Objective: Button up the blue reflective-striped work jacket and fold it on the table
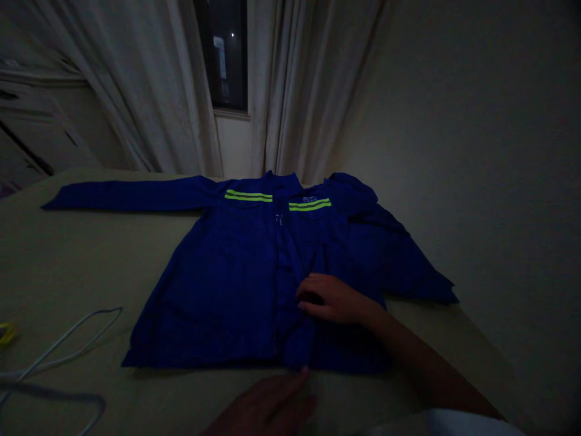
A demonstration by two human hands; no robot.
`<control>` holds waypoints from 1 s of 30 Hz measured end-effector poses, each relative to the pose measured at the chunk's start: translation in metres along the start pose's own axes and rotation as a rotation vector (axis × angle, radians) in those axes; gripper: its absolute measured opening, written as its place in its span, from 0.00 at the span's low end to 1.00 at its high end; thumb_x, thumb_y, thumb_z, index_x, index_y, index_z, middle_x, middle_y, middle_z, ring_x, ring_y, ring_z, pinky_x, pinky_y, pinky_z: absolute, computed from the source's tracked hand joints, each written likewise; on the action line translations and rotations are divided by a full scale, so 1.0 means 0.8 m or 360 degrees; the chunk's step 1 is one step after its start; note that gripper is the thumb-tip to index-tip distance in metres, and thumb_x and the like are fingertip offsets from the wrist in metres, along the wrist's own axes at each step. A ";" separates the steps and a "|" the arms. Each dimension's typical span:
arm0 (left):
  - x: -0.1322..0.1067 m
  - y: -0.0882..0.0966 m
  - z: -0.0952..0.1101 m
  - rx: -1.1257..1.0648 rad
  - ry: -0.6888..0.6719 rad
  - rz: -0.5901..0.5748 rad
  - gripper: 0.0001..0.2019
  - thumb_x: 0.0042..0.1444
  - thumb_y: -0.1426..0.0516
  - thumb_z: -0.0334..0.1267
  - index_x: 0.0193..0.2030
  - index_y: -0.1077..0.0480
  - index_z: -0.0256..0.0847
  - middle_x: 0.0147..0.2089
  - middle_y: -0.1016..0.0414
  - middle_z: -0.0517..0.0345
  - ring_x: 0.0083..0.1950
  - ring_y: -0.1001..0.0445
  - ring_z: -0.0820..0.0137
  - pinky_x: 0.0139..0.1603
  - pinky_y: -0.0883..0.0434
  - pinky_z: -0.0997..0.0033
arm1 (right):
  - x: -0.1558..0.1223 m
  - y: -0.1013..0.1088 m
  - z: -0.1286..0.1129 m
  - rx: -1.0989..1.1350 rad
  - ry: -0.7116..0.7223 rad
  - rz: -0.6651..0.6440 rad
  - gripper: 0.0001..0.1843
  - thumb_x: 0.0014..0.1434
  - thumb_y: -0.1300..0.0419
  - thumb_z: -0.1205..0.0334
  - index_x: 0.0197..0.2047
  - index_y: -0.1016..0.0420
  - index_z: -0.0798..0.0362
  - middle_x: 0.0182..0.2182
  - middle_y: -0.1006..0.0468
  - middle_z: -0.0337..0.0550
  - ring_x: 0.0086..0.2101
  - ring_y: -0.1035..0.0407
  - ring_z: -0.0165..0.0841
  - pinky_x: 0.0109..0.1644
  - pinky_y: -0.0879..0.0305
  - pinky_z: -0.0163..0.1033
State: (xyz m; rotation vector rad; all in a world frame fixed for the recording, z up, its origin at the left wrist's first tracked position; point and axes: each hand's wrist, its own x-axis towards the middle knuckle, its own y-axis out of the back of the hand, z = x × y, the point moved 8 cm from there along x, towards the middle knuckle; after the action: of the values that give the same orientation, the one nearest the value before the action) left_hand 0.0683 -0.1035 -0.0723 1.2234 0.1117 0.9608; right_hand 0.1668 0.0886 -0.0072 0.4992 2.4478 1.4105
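Head view: a blue work jacket [227,284] lies flat (lime chest stripes [248,195]).

This is a room in a home, probably a bedroom: long white curtains [149,91] hang around a small window [224,54], a white cabinet [31,127] stands left, and a wire hanger [86,325] lies on a pale cloth-covered surface [68,260].

A flat surface covered in pale green fabric [59,260] carries a blue work jacket [227,290], spread open across its middle, one sleeve reaching toward the far left corner. Near the left edge lie a thin white hanger [72,344] and a small yellow item [5,333].
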 end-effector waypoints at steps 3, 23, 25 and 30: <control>-0.002 0.031 -0.008 0.0053 0.0083 0.0162 0.20 0.70 0.49 0.33 0.66 0.33 0.49 0.57 0.18 0.53 0.52 0.19 0.67 0.53 0.21 0.71 | -0.006 0.000 0.002 -0.0054 -0.0132 0.0036 0.11 0.71 0.38 0.55 0.51 0.23 0.52 0.44 0.20 0.45 0.45 0.27 0.36 0.50 0.35 0.40; 0.012 0.051 -0.036 0.0579 0.0063 0.0218 0.15 0.67 0.44 0.31 0.60 0.28 0.41 0.54 0.20 0.54 0.54 0.24 0.66 0.63 0.30 0.64 | 0.043 -0.069 -0.081 -0.0850 0.0254 -0.0125 0.07 0.70 0.41 0.59 0.41 0.26 0.52 0.38 0.18 0.42 0.36 0.26 0.33 0.42 0.40 0.42; 0.013 0.044 -0.038 0.0637 0.0049 0.0173 0.22 0.67 0.43 0.33 0.67 0.32 0.40 0.61 0.22 0.53 0.62 0.27 0.65 0.70 0.35 0.62 | 0.042 -0.060 -0.073 -0.0831 0.0172 -0.0134 0.08 0.71 0.42 0.58 0.42 0.26 0.52 0.40 0.19 0.43 0.38 0.26 0.34 0.44 0.39 0.41; 0.001 0.013 -0.046 0.0699 0.0071 0.0084 0.34 0.62 0.39 0.46 0.74 0.39 0.43 0.74 0.34 0.49 0.73 0.36 0.56 0.73 0.36 0.55 | 0.057 -0.034 -0.043 -0.0954 0.0019 -0.0087 0.07 0.73 0.43 0.60 0.47 0.28 0.53 0.43 0.21 0.48 0.44 0.27 0.38 0.45 0.37 0.41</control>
State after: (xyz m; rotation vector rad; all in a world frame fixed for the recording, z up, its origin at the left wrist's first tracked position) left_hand 0.0429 -0.0753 -0.0776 1.6132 0.3412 1.0422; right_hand 0.1078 0.0686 -0.0169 0.2779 1.8813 2.0027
